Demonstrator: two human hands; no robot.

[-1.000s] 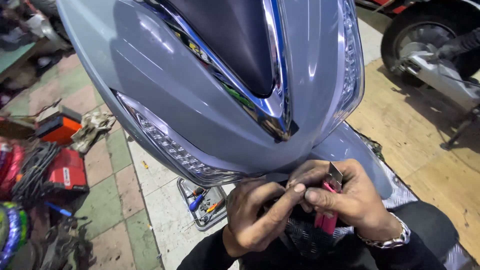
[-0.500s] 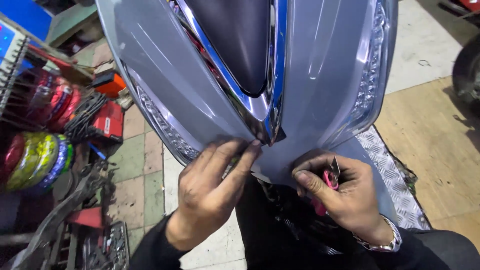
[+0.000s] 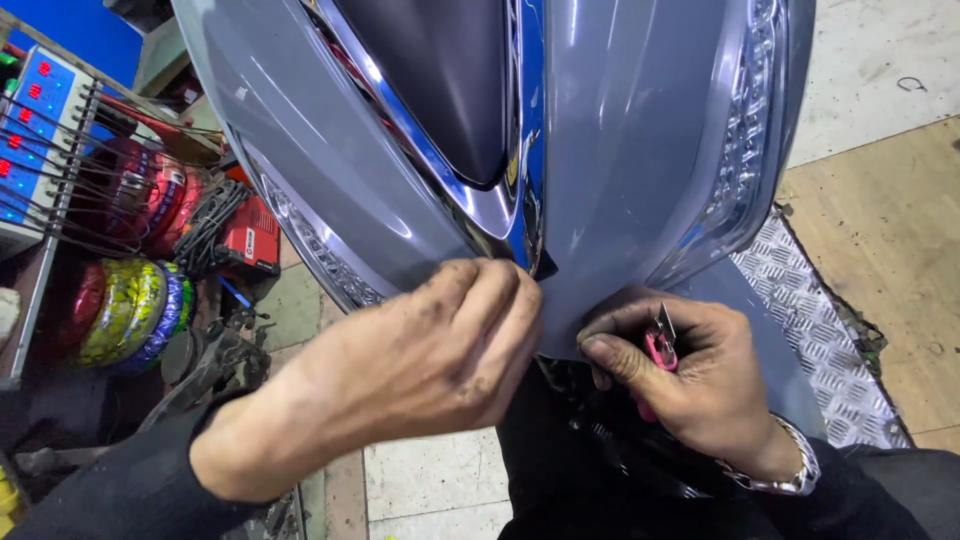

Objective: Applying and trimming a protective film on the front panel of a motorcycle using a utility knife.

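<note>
The scooter front panel [image 3: 620, 150] is glossy grey painted plastic, smooth enough to mirror the lights. Its V-shaped trim [image 3: 480, 205] is bright chrome (mirror-like, tinted blue in places). The small cutter [image 3: 660, 345] has a pink plastic body and a bare metal blade. The ramp plate [image 3: 820, 350] is dull embossed metal; the wristband [image 3: 790, 480] is shiny metal links.

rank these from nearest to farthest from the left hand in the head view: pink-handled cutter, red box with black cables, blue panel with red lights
From the left hand:
1. pink-handled cutter, just right, held in the right hand.
2. red box with black cables, upper left on the floor.
3. blue panel with red lights, far upper left.
</note>
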